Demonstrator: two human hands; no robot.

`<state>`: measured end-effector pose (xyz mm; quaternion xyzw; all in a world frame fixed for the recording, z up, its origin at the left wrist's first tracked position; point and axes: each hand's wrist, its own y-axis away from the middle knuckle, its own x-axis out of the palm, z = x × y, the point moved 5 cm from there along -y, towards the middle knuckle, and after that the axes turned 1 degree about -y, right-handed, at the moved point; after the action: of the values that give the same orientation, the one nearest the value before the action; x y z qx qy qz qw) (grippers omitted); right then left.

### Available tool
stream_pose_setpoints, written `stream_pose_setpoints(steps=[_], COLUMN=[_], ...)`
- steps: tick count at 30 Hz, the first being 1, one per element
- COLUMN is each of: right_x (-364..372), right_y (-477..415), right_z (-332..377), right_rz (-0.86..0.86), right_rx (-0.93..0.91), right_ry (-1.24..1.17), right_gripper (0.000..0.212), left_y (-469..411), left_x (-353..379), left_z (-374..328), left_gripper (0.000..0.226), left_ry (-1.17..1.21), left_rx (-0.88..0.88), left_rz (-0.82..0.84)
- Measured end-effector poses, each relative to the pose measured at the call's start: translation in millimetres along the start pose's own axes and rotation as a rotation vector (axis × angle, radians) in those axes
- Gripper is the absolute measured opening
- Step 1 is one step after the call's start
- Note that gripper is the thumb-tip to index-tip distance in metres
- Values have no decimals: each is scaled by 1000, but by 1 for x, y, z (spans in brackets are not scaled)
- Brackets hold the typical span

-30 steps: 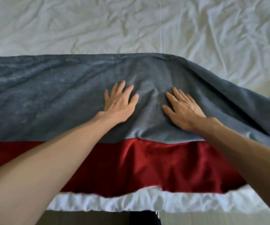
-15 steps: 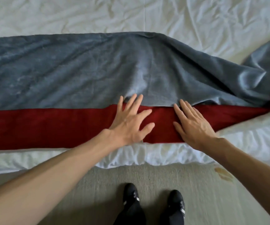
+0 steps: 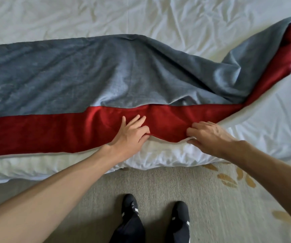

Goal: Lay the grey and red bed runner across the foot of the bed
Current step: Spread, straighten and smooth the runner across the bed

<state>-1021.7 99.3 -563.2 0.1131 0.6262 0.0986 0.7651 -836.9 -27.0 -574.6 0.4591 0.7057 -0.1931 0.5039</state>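
Bed runner (image 3: 71, 81) is spread across the foot of the bed (image 3: 158, 14), grey band farther, red band nearer. It is laid flat at left, rumpled and twisted at right. The red hem is pinched by the left hand (image 3: 132, 135), thumb tucked under, and gripped by the right hand (image 3: 209, 135), fingers curled. Hem is lifted slightly between them. Black shoes (image 3: 129, 206) are seen on the carpet (image 3: 158, 186).

Your bed (image 3: 36, 166) is covered by a creased white sheet (image 3: 176, 20). The grey and red runner (image 3: 67, 79) lies across its near end, flat on the left, rumpled and slanting away on the right. Below, the beige carpet (image 3: 158, 185) carries your black shoes (image 3: 129, 205).
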Motion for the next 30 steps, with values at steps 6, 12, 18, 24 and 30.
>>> stream_pose_setpoints(steps=[6,12,18,24,30], right_x=[13,-5,-45,-56,-79], right_y=[25,24,9,-12,-48], right_z=[1,-4,-26,-58,-72], right_rz=[-36,-101,-291,-257,-300], right_rx=[36,114,153,215,82], right_ry=[-92,-280,-248,-128,-19], right_gripper=[10,25,22,35,45], left_y=[15,1,-47,-93,-134], left_x=[9,4,-16,-33,-48], left_z=[-13,-22,-37,-43,-47], left_gripper=[15,46,51,53,37], left_ry=[-38,-69,-188,-201,-98], left_rx=[102,18,-81,-139,12], left_rz=[46,-110,-159,-167,-265])
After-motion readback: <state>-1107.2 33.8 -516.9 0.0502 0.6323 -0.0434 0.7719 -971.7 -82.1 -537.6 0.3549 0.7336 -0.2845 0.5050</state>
